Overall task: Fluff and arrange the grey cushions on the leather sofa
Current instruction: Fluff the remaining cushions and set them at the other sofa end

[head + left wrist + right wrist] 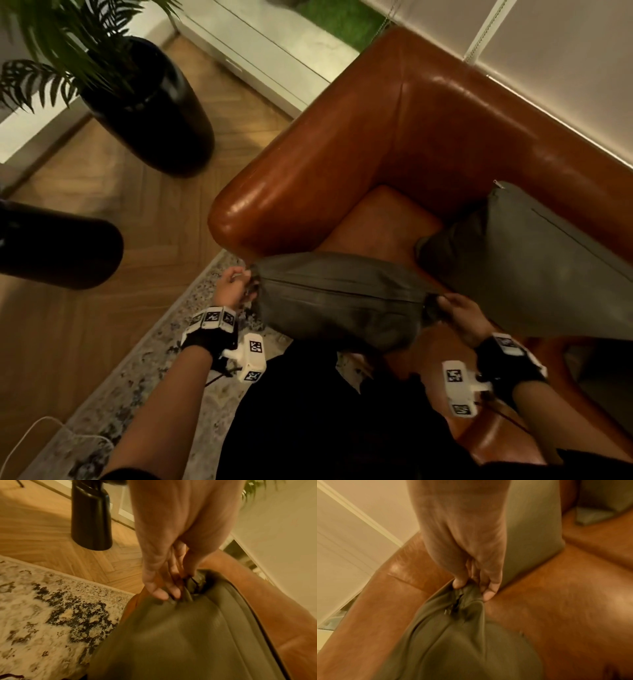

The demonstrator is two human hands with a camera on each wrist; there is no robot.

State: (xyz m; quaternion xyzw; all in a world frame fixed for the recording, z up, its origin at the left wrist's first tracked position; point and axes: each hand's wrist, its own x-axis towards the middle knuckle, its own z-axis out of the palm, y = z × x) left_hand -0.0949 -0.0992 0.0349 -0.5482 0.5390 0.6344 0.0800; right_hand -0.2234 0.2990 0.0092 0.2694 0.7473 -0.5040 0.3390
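Leather sofa [359, 144]: left hand [233, 286] and right hand [459, 313] pinch grey cushion [342, 301] corners; hard shaking could strain the zipper [447, 612].

No readable text; wrist markers [256, 346] seemingly coded patterns.

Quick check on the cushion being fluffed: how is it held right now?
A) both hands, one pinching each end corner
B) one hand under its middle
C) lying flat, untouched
A: the left hand and right hand each pinch a corner of the grey cushion.
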